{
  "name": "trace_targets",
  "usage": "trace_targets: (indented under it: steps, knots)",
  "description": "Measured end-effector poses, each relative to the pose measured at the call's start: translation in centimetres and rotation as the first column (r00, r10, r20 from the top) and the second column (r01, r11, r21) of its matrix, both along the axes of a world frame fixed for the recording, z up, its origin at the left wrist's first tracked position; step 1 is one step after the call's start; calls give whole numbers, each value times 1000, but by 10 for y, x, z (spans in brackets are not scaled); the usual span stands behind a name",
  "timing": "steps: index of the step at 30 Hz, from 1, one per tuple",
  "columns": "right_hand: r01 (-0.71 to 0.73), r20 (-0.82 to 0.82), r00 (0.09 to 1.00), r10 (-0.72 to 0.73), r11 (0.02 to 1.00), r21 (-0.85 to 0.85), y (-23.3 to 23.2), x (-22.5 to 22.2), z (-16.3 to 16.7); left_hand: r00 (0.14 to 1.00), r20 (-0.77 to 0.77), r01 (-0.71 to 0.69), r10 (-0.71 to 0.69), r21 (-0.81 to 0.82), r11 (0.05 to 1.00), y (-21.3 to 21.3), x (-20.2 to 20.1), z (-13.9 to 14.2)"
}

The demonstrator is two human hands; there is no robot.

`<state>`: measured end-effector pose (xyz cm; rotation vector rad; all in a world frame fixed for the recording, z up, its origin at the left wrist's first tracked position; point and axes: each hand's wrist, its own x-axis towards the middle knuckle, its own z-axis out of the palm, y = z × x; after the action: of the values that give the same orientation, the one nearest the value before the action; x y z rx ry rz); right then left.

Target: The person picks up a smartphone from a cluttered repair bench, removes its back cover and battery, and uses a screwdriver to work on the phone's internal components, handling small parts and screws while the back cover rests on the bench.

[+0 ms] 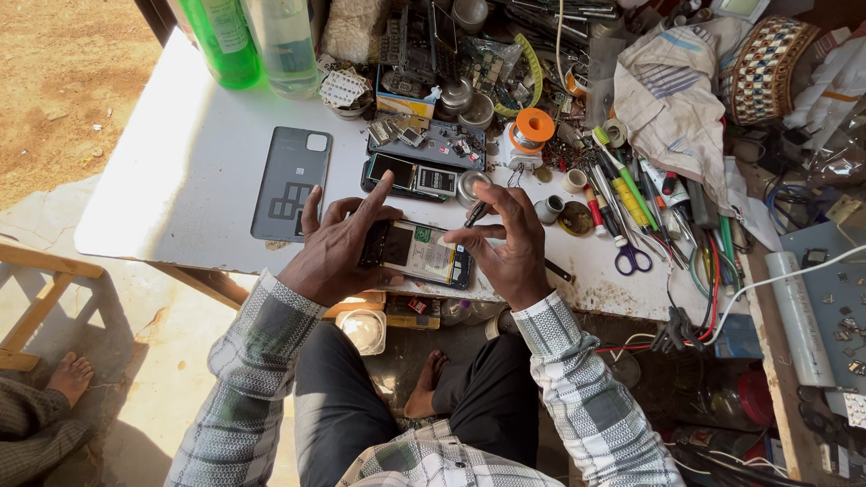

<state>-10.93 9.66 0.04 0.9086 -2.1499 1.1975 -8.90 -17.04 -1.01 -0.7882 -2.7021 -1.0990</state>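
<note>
**Opened phone held at the edge of a crowded bench**

Sunlit and white, the worktop (180,171) is piled at its far side with tools, a solder spool (534,126), scissors (633,259) and two bottles. A grey back cover (290,183) lies apart, already off. The opened phone (417,252) sits at the near edge, its insides showing. The left hand (336,252) clamps its left end, index finger raised and spread. The right hand (510,248) presses thumb and forefinger together on a small pale piece over the phone's right half, with a thin tool tucked behind the fingers. The cover is still to be refitted.
</note>
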Motion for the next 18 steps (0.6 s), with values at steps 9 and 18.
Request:
trace_targets:
  steps: [9,18]
  knots:
    - [-83,131,987,96,991,-107,-1,2,-2,1000,1,-4,4,12,1000,-2,7,-1]
    - [-43,370,920,133,970,-241,-6,18,32,999,-16,-31,31,-10,999,-2,11,4]
